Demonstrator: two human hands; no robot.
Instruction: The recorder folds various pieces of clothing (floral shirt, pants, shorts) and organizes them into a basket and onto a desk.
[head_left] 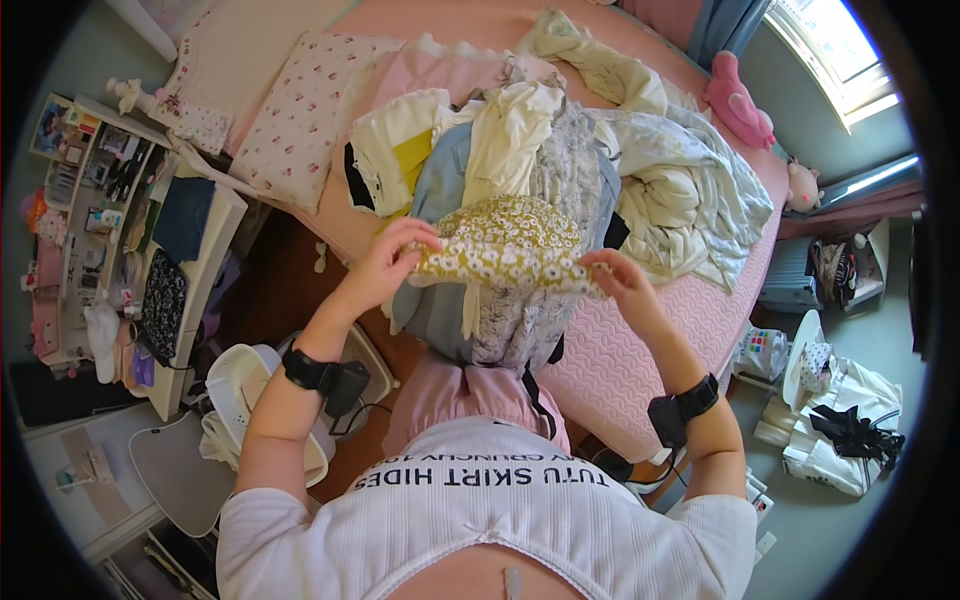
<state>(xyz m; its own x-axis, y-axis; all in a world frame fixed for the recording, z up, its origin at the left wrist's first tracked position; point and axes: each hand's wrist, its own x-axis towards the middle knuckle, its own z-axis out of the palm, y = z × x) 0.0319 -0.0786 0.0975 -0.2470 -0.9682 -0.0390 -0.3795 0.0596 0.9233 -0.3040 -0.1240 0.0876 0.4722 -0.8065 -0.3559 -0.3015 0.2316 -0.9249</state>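
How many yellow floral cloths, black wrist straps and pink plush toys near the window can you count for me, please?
Yellow floral cloth, held by left hand and right hand: 1
Black wrist straps: 2
Pink plush toys near the window: 2
Total: 5

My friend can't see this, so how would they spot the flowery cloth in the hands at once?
Start at the pink bed and find the heap of clothes on it. Over that heap, the left hand and right hand pinch opposite ends of the flowery cloth. Its white flowers on mustard yellow set it apart from the plain cream garment just beyond.
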